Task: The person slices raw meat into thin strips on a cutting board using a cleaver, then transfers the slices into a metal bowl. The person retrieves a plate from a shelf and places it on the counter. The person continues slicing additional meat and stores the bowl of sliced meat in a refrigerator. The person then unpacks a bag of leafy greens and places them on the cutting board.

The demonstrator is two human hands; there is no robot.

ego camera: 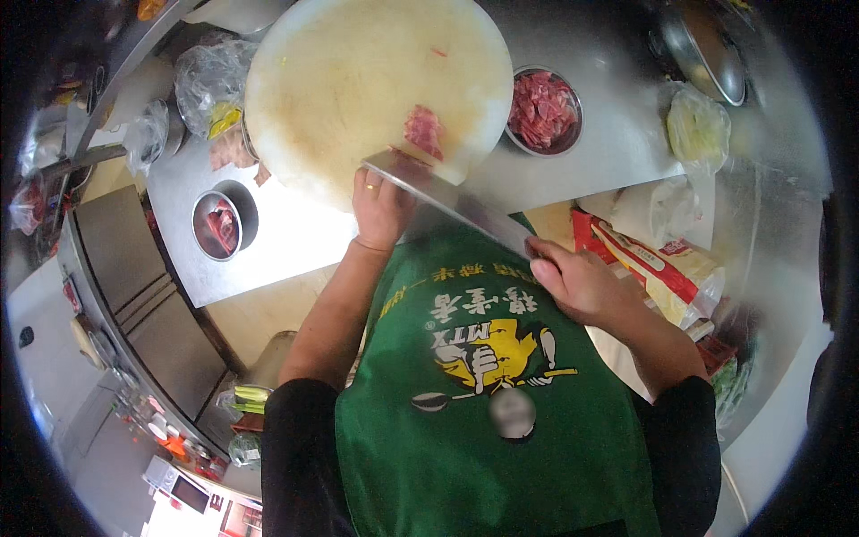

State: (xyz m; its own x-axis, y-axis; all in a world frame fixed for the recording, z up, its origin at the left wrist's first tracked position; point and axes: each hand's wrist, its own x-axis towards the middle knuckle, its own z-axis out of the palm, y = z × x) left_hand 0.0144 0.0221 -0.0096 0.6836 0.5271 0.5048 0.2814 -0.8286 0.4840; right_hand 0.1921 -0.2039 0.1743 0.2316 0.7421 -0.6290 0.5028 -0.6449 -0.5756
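My right hand (574,278) grips the handle of a cleaver (463,208), whose broad metal blade reaches up and left over the near edge of a round cutting board (335,74). My left hand (384,207) is at the board's near edge beside the blade's far end, its fingertips partly hidden; whether it holds meat there cannot be seen. A slice of raw red meat (423,131) lies flat on the board just beyond the blade. More meat shows at the blade's edge. A small red scrap lies farther up the board.
Right of the board stands a metal bowl of sliced raw meat (542,113). A smaller metal bowl (217,225) with a meat piece is at the left. Plastic bags (215,84) lie beyond it. At the right are a bagged yellowish item (698,127), a large metal bowl (715,60) and red-and-white packaging (654,265).
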